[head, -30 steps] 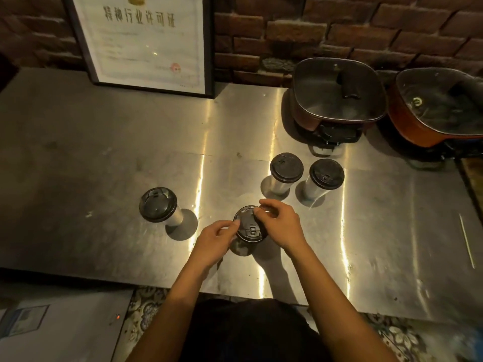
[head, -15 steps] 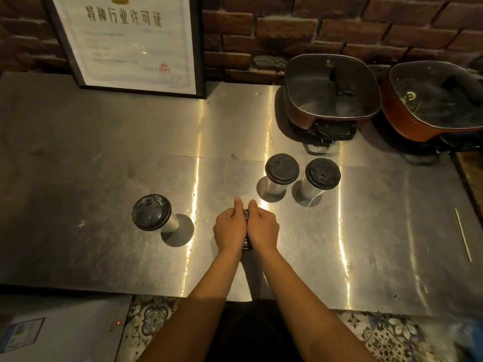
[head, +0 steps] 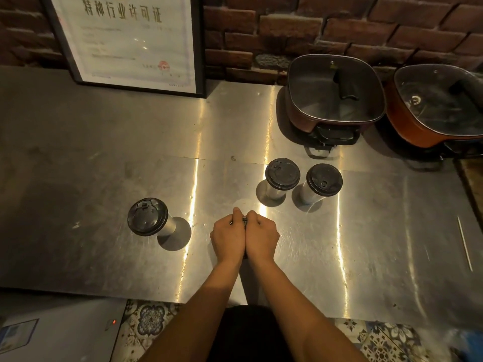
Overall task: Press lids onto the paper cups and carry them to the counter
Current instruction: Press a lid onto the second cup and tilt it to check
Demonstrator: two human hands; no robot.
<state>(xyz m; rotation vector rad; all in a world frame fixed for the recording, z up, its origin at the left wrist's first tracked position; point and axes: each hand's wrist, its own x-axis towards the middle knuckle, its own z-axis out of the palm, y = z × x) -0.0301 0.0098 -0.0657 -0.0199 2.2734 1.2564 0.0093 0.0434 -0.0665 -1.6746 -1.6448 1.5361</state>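
Note:
My left hand (head: pixel 228 237) and my right hand (head: pixel 262 236) lie side by side, palms down, over a black lid (head: pixel 244 219) on a paper cup in the middle of the steel table (head: pixel 78 165). Only a sliver of that lid shows between my fingers; the cup below is hidden. Three more pale paper cups with black lids stand upright: one to the left (head: pixel 147 216), two behind my hands (head: pixel 282 174) (head: pixel 324 180).
Two red-brown electric hot pots with glass lids (head: pixel 335 91) (head: pixel 441 105) sit at the back right against the brick wall. A framed certificate (head: pixel 128 40) leans at the back left. A thin stick (head: pixel 464 242) lies at the right. Patterned floor tiles (head: pixel 151 318) show below the table's front edge.
A second ago my fingers held the lid by its rim on the cup. Both hands then closed over it, palms down, and have stayed there for the last half second.

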